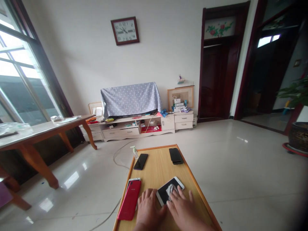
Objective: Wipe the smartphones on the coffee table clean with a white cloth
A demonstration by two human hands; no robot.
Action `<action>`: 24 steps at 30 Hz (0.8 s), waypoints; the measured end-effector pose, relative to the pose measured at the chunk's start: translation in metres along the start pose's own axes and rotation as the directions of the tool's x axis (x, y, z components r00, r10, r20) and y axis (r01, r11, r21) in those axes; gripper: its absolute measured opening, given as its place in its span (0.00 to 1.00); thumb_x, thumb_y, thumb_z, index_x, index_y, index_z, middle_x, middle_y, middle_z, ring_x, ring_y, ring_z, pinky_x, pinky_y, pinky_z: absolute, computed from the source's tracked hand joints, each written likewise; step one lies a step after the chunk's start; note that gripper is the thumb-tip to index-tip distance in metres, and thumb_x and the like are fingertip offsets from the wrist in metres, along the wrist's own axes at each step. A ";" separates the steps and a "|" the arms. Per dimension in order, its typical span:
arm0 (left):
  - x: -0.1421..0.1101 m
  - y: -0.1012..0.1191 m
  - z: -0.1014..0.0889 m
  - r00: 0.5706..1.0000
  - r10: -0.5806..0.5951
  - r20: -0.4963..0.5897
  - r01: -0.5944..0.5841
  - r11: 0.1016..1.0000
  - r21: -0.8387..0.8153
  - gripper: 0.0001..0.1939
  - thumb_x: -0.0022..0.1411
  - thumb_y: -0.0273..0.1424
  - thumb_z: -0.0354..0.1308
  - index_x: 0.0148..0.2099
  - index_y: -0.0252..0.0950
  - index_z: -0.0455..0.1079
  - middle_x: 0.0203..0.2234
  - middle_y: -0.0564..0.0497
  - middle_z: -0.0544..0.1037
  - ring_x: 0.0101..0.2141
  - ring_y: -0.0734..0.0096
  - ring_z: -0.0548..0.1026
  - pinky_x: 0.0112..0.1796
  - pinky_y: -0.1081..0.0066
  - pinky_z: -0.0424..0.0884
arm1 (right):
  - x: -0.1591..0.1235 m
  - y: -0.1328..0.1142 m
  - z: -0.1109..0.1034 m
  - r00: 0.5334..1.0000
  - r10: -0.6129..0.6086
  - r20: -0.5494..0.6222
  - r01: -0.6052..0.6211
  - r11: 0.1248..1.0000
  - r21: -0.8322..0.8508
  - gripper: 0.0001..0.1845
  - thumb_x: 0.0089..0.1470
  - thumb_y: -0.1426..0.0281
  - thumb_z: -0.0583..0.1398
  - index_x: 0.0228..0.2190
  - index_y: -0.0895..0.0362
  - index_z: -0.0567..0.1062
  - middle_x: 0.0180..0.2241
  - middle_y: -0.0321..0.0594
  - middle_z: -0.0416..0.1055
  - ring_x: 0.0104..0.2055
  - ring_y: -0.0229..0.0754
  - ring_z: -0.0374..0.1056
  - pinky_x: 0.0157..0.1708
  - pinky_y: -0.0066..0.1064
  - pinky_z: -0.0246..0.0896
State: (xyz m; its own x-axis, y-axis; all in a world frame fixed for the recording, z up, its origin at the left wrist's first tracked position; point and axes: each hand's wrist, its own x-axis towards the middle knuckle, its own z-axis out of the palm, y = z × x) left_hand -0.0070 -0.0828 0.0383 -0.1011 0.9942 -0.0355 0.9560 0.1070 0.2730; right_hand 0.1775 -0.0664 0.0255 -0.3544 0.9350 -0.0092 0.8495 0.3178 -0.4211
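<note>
At the near end of the wooden counter (158, 168), a white-framed phone (162, 196) lies face up, angled across the surface, with its dark screen showing. A small white cloth (171, 190) sits bunched on the middle of that screen. The right hand (181, 205) is on top of the cloth, and its grip looks narrow, gathered on the cloth with the fingers pressing down. The left hand (150, 213) lies just beside the phone's lower left corner, its grip wide and holding nothing that I can see.

Good work at this spot, I judge, calls for light, even pressure through the cloth, with the left hand close enough to stop the phone skidding on the smooth wood. The cloth is best kept on the glass, clear of the phone's edge.

At 9 o'clock from the white phone lies a red phone (129, 200), on top of a paler phone (133, 179) that shows only at one end. At 11 o'clock are a black phone (141, 161) and a pump bottle (134, 152) of clear gel, and at 12 o'clock a dark phone (175, 155) sits near the far edge. Beyond the counter, a cable (117, 157) trails over the tiled floor (240, 166). A low white cabinet (120, 133) stands at 12 o'clock against the wall, a long wooden table (40, 131) at 10 o'clock, and a dark red door (216, 83) at 1 o'clock.
</note>
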 end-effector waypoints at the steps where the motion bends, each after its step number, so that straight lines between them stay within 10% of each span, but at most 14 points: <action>1: 0.000 0.000 -0.001 1.000 0.000 0.007 0.000 1.000 -0.003 0.33 0.55 0.50 0.56 0.61 0.44 0.66 0.59 0.46 0.68 0.58 0.53 0.63 0.58 0.60 0.55 | -0.004 -0.005 0.004 0.999 -0.041 0.025 0.040 0.999 0.027 0.31 0.66 0.51 0.42 0.62 0.46 0.67 0.65 0.41 0.60 0.71 0.58 0.44 0.66 0.63 0.24; 6: -0.004 -0.001 -0.002 1.000 0.015 -0.011 -0.015 0.999 -0.037 0.33 0.54 0.50 0.56 0.60 0.45 0.67 0.58 0.46 0.69 0.58 0.52 0.63 0.58 0.60 0.54 | 0.001 0.007 0.002 1.000 -0.003 -0.014 0.003 0.999 0.034 0.27 0.66 0.53 0.44 0.58 0.43 0.71 0.63 0.41 0.65 0.67 0.57 0.54 0.65 0.63 0.28; 12: -0.009 0.003 -0.006 1.000 -0.008 0.012 0.008 0.999 -0.050 0.32 0.53 0.49 0.57 0.59 0.47 0.67 0.57 0.48 0.69 0.58 0.52 0.63 0.58 0.59 0.55 | 0.028 0.052 -0.011 0.986 0.091 -0.138 -0.090 0.996 0.012 0.20 0.64 0.60 0.48 0.41 0.50 0.78 0.44 0.45 0.78 0.47 0.49 0.73 0.50 0.40 0.60; 24: -0.008 0.000 0.002 1.000 -0.009 -0.005 0.009 0.996 -0.089 0.37 0.50 0.55 0.59 0.61 0.49 0.66 0.57 0.49 0.69 0.58 0.51 0.64 0.58 0.59 0.57 | 0.040 0.078 0.013 0.987 0.111 -0.113 -0.107 0.994 0.039 0.23 0.59 0.60 0.53 0.53 0.54 0.73 0.50 0.48 0.74 0.46 0.49 0.74 0.39 0.35 0.63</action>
State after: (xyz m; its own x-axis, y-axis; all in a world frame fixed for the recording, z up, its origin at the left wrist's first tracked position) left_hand -0.0053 -0.0905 0.0369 -0.1112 0.9933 -0.0330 0.9267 0.1156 0.3577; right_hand 0.2245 -0.0064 -0.0196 -0.2119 0.9762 0.0468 0.8665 0.2098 -0.4530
